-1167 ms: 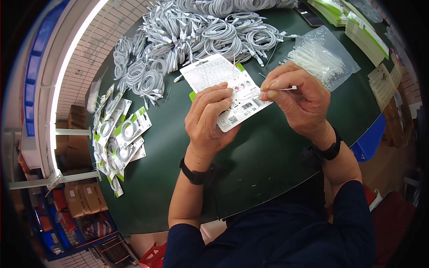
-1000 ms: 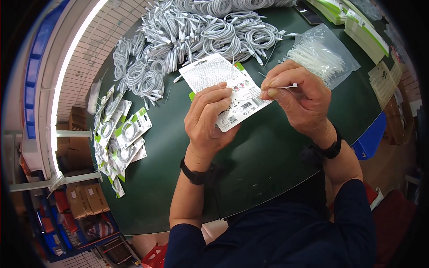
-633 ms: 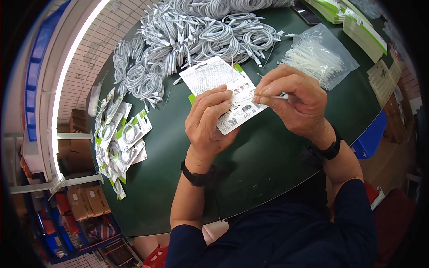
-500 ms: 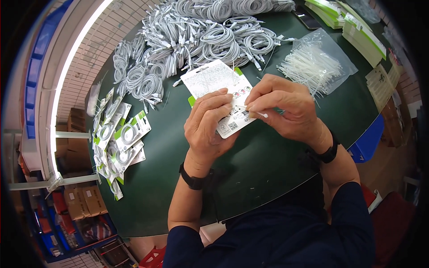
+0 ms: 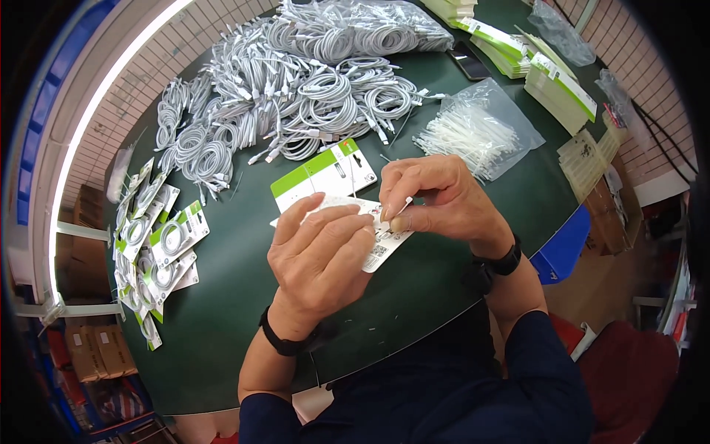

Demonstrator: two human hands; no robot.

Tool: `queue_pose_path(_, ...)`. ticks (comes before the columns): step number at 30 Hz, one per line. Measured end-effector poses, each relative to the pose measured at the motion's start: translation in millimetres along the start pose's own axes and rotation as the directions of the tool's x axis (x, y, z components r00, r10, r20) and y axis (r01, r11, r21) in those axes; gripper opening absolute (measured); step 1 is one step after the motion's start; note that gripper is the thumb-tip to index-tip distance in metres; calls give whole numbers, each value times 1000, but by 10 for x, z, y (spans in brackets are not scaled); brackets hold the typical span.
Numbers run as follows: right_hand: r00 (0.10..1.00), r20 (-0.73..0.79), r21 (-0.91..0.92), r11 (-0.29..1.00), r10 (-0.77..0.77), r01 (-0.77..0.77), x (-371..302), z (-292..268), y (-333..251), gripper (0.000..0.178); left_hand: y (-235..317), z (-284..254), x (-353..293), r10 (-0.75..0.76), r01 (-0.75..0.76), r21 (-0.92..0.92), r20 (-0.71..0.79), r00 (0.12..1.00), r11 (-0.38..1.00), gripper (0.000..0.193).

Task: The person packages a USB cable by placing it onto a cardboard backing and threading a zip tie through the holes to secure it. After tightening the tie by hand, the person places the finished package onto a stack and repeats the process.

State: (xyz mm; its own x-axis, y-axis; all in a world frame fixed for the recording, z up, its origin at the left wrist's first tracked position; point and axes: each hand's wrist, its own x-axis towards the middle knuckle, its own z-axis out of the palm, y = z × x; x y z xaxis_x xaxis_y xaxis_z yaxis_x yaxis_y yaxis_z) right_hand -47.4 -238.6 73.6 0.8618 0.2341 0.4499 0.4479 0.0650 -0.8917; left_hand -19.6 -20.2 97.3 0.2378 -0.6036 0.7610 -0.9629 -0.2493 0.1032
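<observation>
The left hand [image 5: 319, 257] clamps a printed card [image 5: 377, 258]; the right hand [image 5: 436, 198] pinches a white tie [image 5: 408, 200]. Grey cables [image 5: 285, 92] lie far.

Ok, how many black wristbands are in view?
2: one wristband around the left wrist, the other wristband around the right wrist. I see no sign of hidden ones.

You hold a white card [image 5: 377, 254] with dark print, tilted, partly covered, one corner showing at its near edge. Beyond its far edge stretches a green-and-white panel [image 5: 302, 183]; whether they join is hidden. Near the card's right edge you pinch a thin white tie [image 5: 408, 200].
</observation>
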Motion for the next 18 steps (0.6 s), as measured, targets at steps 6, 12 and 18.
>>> queue_pose_path(6,998,-40,269,961,-49,58,-1,-32,61,18,95,97,-77,-172,149,-242,-75,982,959,14)
queue_pose_path(12,823,-468,-137,946,-322,293,48,41,159,30,21,115,-155,-735,583,-566,-62,675,583,13)
queue_pose_path(18,810,46,-767,499,-585,404,84,262,202,35,-210,321,-256,-820,497,-818,57,570,289,18)
